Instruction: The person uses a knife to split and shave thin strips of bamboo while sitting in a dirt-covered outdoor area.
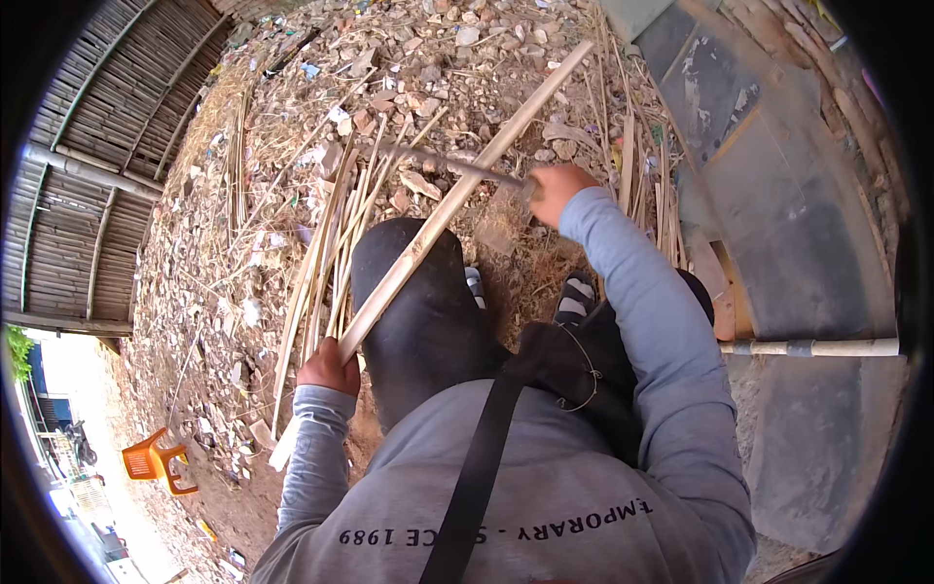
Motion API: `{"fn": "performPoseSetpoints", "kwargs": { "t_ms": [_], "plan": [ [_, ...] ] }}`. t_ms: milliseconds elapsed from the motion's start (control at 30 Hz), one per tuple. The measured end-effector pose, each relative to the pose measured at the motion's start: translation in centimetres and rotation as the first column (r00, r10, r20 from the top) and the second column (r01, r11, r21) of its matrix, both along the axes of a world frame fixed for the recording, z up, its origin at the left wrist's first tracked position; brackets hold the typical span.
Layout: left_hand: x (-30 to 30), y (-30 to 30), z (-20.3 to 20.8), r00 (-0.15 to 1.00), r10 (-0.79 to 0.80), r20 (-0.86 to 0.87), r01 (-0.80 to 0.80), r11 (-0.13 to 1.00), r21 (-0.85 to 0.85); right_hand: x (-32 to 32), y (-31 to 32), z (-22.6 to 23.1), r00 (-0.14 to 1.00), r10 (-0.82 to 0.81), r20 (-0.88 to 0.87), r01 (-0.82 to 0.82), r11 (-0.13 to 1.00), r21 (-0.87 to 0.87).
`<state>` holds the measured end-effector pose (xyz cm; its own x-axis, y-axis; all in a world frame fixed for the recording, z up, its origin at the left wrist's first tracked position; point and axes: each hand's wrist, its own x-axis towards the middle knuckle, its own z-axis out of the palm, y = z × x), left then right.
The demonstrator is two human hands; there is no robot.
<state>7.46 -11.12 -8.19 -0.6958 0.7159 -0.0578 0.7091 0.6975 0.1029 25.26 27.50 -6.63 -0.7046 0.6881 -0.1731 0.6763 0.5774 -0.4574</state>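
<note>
One fist, the left hand (329,368), sits low in my head view, its fingers curled around a long pale wooden strip (428,238) near the lower end. I follow the strip up and rightward from that grip: it slants over the bent left leg (418,326) and runs on above the ground to a free end near the top. The right hand (558,191) is wrapped around the end of a dark, slightly curved blade (501,177), which reaches leftward across the strip; from where I sit I cannot tell whether its edge is touching the wood. Both arms wear grey sleeves (632,263), and a black strap (477,457) crosses the grey shirt (584,496). Just left of the left leg I see a loose bundle of thin split strips (311,273), and more thin pieces (628,165) lie beyond the right hand, all on stony, littered ground (486,29). Farther to my right are dark grey sheets (808,243) with a pale pole (846,347) across them. Far to my left I get a slatted wall (126,88) and, below it, an orange chair (146,461)
</note>
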Motion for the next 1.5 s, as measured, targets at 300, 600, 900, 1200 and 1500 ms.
{"fn": "performPoseSetpoints", "kwargs": {
  "t_ms": [300,600,900,1200,1500],
  "plan": [
    [-0.6,0.8,1.3,0.999,-0.023,-0.043,0.022,0.999,-0.031,1.2,4.7,-4.6,0.965,-0.261,0.011,0.261,0.962,-0.081],
    [-0.9,0.6,-0.4,0.999,-0.041,-0.012,0.042,0.999,0.021,-0.1,-0.3,-3.9,0.980,0.197,-0.021,-0.195,0.978,0.079],
    [-1.1,-0.2,-1.4,0.995,-0.092,0.032,0.088,0.990,0.114,-0.2,0.6,-5.0,0.954,0.199,-0.225,-0.204,0.979,0.001],
    [-1.0,0.8,-0.1,0.994,-0.103,-0.026,0.106,0.988,0.115,-0.2,-0.7,-3.2,0.883,0.094,-0.459,-0.267,0.906,-0.329],
    [-1.1,1.0,0.8,0.988,-0.135,-0.077,0.147,0.972,0.185,0.1,-0.4,-3.1,0.868,-0.011,-0.496,-0.260,0.842,-0.474]
  ]
}}
